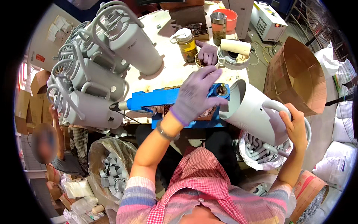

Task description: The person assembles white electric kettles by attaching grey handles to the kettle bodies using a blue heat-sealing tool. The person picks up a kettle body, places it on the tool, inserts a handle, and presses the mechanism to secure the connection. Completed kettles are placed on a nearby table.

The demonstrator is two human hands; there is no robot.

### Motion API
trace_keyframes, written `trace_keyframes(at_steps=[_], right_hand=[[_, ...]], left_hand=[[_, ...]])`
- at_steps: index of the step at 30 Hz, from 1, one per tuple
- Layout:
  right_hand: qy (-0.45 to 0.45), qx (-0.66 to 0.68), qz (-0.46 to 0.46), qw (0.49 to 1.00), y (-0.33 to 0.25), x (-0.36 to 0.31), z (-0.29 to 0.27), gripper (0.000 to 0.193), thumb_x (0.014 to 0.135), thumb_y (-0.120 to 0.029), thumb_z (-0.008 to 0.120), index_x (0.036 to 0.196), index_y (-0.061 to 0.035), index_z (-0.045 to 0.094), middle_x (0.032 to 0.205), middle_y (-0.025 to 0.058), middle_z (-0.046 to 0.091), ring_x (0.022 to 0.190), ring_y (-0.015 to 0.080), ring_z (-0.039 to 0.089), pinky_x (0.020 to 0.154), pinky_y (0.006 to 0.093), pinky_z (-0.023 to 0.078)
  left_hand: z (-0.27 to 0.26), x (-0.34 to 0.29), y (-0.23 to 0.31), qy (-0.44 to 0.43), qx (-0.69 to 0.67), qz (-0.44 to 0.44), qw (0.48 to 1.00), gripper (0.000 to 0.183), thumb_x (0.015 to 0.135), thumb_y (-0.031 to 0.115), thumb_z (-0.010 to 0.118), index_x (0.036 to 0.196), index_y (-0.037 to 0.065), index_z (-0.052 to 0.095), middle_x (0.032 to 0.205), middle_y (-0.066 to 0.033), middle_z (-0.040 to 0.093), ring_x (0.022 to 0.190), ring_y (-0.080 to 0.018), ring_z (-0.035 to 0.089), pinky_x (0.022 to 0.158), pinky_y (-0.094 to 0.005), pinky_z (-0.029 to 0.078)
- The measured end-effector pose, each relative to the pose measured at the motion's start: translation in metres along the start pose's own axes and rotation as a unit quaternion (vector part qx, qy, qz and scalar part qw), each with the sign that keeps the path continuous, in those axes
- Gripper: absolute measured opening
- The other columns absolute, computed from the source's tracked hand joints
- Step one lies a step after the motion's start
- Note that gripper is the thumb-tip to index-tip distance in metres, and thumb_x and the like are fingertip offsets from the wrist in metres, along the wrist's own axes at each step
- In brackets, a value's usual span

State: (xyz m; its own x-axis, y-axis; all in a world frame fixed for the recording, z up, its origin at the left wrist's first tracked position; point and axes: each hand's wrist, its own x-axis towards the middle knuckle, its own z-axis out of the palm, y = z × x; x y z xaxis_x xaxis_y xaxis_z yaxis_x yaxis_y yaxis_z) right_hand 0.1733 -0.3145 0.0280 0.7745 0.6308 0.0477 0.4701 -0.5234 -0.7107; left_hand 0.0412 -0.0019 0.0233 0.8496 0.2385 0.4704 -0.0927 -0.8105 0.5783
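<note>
Head view shows the gloved left hand (194, 95) spread flat, pressing on the blue jig (164, 98) at the worktop's (164, 41) near edge. Right of it, the bare right hand (294, 125) grips the handle of a grey jug body (251, 108), its open mouth against the jig. Finished jugs (93, 71) pile up far left.

Matt grey plastic-looking kettle body (250, 112) with smooth handle (291, 112). Glossy blue painted metal jig (164, 98). Thin purple cloth glove on left hand (194, 98); right hand (294, 127) bare. Brown corrugated cardboard box (298, 74). Clear glass jar (187, 44). Scuffed pale table (167, 63).
</note>
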Motion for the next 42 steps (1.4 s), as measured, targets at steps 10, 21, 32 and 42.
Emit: trace_keyframes(at_steps=[10, 21, 32, 42], right_hand=[[0.019, 0.005, 0.028, 0.999, -0.001, -0.024, 0.000, 0.027, 0.095, -0.025, 0.065, 0.097, 0.0022, 0.064, 0.067, 0.0090, 0.054, 0.063, 0.0124, 0.048, 0.060, 0.0293, 0.043], [0.037, -0.005, 0.068, 0.997, -0.001, -0.043, 0.001, 0.025, 0.095, -0.023, 0.064, 0.097, 0.0012, 0.064, 0.066, 0.0078, 0.053, 0.061, 0.0117, 0.046, 0.057, 0.0295, 0.041], [0.048, -0.012, 0.069, 0.996, 0.015, -0.049, 0.002, 0.025, 0.094, -0.024, 0.063, 0.100, 0.0004, 0.063, 0.067, 0.0093, 0.051, 0.062, 0.0162, 0.045, 0.060, 0.0324, 0.039], [0.034, 0.004, 0.079, 0.996, 0.022, -0.043, 0.005, 0.021, 0.093, -0.020, 0.061, 0.100, 0.0006, 0.062, 0.068, 0.0086, 0.052, 0.063, 0.0158, 0.046, 0.059, 0.0322, 0.038]], left_hand=[[0.036, -0.098, -0.096, -0.322, 0.283, -0.242, 0.870, 0.032, 0.092, 0.037, 0.060, 0.114, 0.016, 0.070, 0.108, -0.0097, 0.070, 0.101, -0.0287, 0.067, 0.088, -0.0414, 0.052], [0.030, -0.120, -0.099, -0.041, 0.253, -0.009, 0.967, 0.016, 0.087, 0.032, 0.069, 0.096, 0.020, 0.074, 0.077, -0.0058, 0.066, 0.073, -0.0247, 0.066, 0.064, -0.0364, 0.053], [-0.044, -0.074, -0.062, 0.031, 0.259, 0.072, 0.963, 0.018, 0.082, 0.015, 0.075, 0.097, 0.009, 0.069, 0.085, -0.0080, 0.065, 0.080, -0.0261, 0.062, 0.071, -0.0371, 0.052], [-0.086, -0.069, -0.090, -0.116, 0.133, 0.008, 0.984, 0.031, 0.080, 0.020, 0.077, 0.108, 0.009, 0.072, 0.094, -0.0107, 0.066, 0.086, -0.0276, 0.064, 0.075, -0.0361, 0.052]])
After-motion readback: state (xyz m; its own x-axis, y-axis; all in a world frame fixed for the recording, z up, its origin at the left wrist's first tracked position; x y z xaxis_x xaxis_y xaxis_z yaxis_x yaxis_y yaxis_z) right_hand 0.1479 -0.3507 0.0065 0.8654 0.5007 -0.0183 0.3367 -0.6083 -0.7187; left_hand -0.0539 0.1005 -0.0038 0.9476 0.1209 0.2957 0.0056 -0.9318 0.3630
